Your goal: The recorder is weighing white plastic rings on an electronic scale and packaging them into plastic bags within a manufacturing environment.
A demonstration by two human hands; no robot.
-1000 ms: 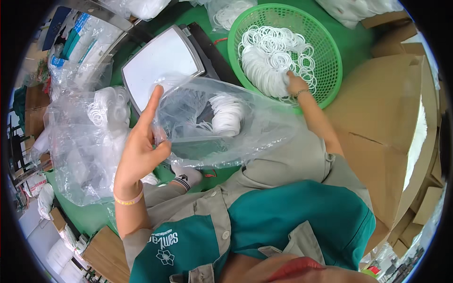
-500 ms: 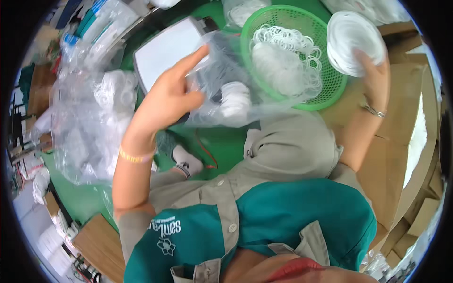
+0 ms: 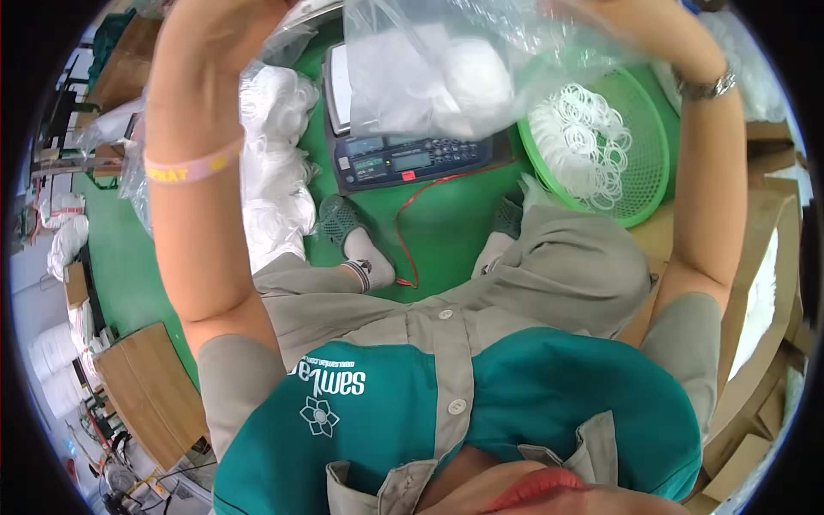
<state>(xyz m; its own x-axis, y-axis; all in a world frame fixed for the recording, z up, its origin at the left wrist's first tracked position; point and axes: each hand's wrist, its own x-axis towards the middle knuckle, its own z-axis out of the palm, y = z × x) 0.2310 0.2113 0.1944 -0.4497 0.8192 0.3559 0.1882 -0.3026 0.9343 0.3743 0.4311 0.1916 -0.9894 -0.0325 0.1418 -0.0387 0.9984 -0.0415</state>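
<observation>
Raised at the top of the view, a clear plastic bag (image 3: 403,77) stretches between my two hands. White rings (image 3: 477,81) lie bunched in its lower part. My left hand (image 3: 225,33) grips the bag's left side, with most of its fingers cut off by the upper edge. On the other side my right hand (image 3: 652,33) is closed on the plastic, its fingertips also mostly out of sight. Behind the bag stands a digital scale (image 3: 360,176), its pan largely covered. A green basket (image 3: 657,163) of loose white rings (image 3: 588,142) sits to the right.
Bagged white rings (image 3: 279,163) are piled left of the scale. A red cord (image 3: 399,223) runs over the green floor (image 3: 446,232) between my feet. Cardboard (image 3: 755,249) lines the right side, and a brown board (image 3: 150,395) lies at lower left.
The bag has come up off the scale, uncovering its keypad. My right hand has let go of the stack of white rings and moved onto the bag. Both arms have risen.
</observation>
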